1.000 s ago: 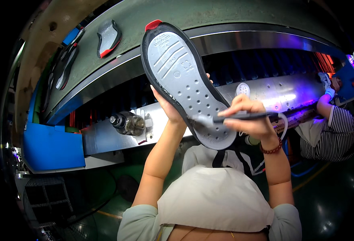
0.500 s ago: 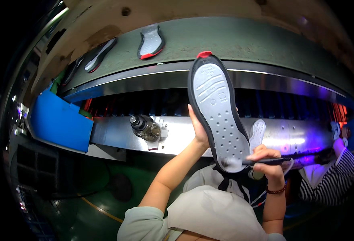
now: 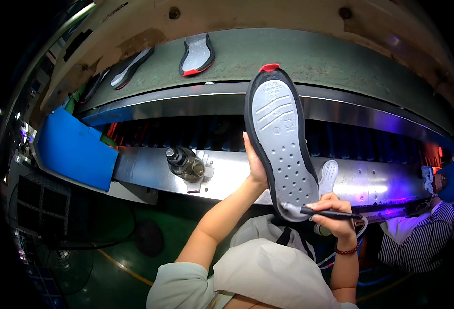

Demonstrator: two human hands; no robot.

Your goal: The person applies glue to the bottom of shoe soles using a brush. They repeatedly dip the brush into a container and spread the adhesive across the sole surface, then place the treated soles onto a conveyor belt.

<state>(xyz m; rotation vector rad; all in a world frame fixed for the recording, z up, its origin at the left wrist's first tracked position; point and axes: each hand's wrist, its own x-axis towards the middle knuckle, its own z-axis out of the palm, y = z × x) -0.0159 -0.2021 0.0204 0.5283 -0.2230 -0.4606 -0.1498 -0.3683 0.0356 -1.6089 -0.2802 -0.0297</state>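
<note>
A shoe sole with a grey face, black rim and red tip stands nearly upright in front of me. My left hand grips it along the left edge, thumb showing and the other fingers hidden behind. Between the bent fingers of my right hand is a slim black-handled brush. Its pale tip touches the grey face near the sole's lower end, where a wet-looking smear shows.
Several similar soles, one grey with a red end, lie on the green conveyor belt beyond a metal rail. A dark bottle and a small white sole rest on the steel ledge. A co-worker's striped sleeve is at right.
The brush tip has shifted slightly left along the sole's lower end, my right hand moving with it. My left hand keeps its hold on the sole.
</note>
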